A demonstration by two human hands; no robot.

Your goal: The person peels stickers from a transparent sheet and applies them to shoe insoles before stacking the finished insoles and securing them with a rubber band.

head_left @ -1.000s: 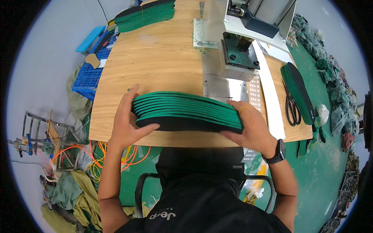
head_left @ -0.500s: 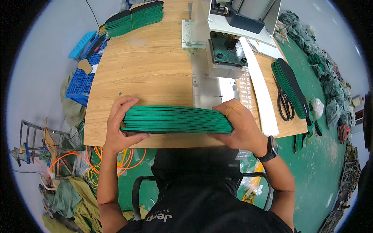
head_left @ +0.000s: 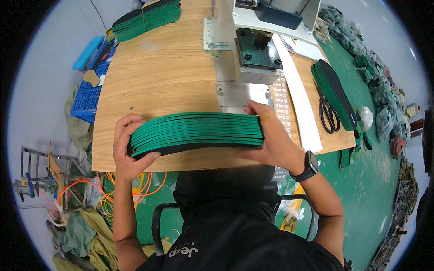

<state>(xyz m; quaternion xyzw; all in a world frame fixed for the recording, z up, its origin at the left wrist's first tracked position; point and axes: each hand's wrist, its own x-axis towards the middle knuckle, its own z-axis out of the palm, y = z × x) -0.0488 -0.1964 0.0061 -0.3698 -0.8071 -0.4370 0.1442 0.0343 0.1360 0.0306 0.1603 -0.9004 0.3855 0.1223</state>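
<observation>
Between my two hands, near the front edge of the table, a stack of green insoles (head_left: 199, 131) with black faces lies on its side, the layers running left to right. Its middle bows upward. My left hand (head_left: 126, 151) is closed round the left end, thumb on the near side and fingers on the far side. At the right end my right hand (head_left: 282, 142) cups the stack, its palm against the ends and the thumb spread below. Just beyond the stack is the metal plate (head_left: 244, 93) under a press (head_left: 257, 61).
A banded bundle of insoles (head_left: 147, 20) lies at the far left of the wooden table (head_left: 153, 77). On the right are a white strip (head_left: 300, 104), black scissors (head_left: 329, 115) and another insole stack (head_left: 332, 92). A blue crate (head_left: 83, 103) stands beside the left edge.
The stack has gone from nearly straight to arched, its layers shifting against each other at the ends. Both hands have moved slightly, and the right thumb is spread farther from the stack.
</observation>
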